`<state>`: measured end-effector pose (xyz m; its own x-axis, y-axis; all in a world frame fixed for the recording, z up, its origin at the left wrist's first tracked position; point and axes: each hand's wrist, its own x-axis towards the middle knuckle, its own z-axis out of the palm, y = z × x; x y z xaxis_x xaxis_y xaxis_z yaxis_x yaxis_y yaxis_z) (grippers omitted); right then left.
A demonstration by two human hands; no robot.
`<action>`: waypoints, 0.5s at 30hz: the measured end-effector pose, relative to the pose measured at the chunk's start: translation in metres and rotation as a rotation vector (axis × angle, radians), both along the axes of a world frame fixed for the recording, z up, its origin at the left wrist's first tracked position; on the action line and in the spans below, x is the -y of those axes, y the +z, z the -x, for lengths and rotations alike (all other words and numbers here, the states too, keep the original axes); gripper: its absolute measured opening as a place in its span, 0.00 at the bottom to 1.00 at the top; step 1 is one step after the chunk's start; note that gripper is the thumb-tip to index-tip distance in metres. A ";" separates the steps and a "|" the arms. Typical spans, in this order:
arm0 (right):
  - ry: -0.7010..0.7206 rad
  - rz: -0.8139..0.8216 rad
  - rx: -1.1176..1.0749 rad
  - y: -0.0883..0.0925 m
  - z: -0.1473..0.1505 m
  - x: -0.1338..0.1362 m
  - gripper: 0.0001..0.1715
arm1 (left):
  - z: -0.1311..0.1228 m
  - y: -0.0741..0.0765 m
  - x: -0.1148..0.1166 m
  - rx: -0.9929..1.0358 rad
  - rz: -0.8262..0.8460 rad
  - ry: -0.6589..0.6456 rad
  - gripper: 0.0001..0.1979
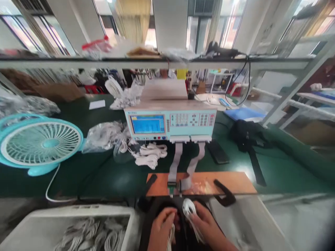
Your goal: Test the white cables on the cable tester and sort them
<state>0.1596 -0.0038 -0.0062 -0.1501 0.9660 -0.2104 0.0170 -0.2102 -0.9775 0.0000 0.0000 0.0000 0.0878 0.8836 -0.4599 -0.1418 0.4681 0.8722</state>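
Note:
My right hand (pixel 206 225) is closed around a coiled white cable (pixel 188 206), whose loop sticks up past the fingers and whose strands hang below. Beside it, my left hand (pixel 162 226) has its thumb and fingers pinched together. White cable strands (pixel 171 237) run down from under that palm; their ends are hidden. Both hands are low in front of the bench edge, just below two small connectors at the edge of a copper-coloured board (pixel 232 183). Grey ribbon cables (pixel 176 160) join these connectors to a tester (pixel 192 120) with a lit blue screen.
A white bin (pixel 131 212) with several coiled cables stands at lower left. More white cable bundles (pixel 150 155) lie before the tester. A turquoise fan (pixel 42 143) is at left. On the right are a phone (pixel 217 152) and a black bag (pixel 246 134). A shelf (pixel 146 64) crosses above.

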 end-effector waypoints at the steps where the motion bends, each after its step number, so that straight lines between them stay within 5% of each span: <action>1: 0.015 -0.038 0.002 0.002 0.001 0.002 0.21 | 0.001 -0.002 -0.002 0.048 -0.025 -0.036 0.26; 7: 0.069 -0.169 0.180 0.020 0.004 0.003 0.11 | 0.012 0.004 0.000 0.051 -0.203 -0.204 0.24; 15: 0.021 -0.184 0.227 0.016 0.005 0.014 0.12 | 0.001 0.010 0.011 -0.238 -0.406 -0.034 0.15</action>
<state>0.1546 -0.0183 0.0102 -0.1398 0.9882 -0.0629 0.2424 -0.0274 -0.9698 -0.0013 -0.0108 0.0103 0.0538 0.9947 -0.0881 0.0935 0.0828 0.9922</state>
